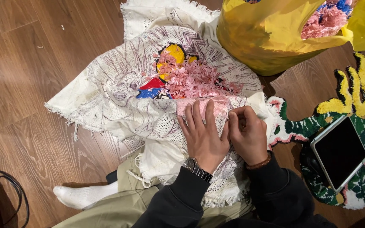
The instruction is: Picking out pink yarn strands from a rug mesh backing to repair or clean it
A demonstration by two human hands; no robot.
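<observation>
A: How would the tufted backing cloth [119, 84] handle?

B: Soft, light and floppy, probably, with fraying edges; it drapes from the person's lap onto the wood floor [17, 63]. It is best gripped at the plain border.

A: And the hands?

B: On the cloth's near edge, the left hand [203, 135] lies flat, fingers together. Just right of it, the right hand [248, 135] pinches pink yarn. Right of the cloth sit a yellow bag [271, 38], a tufted rug [360, 105] and a tablet [339, 152].
</observation>
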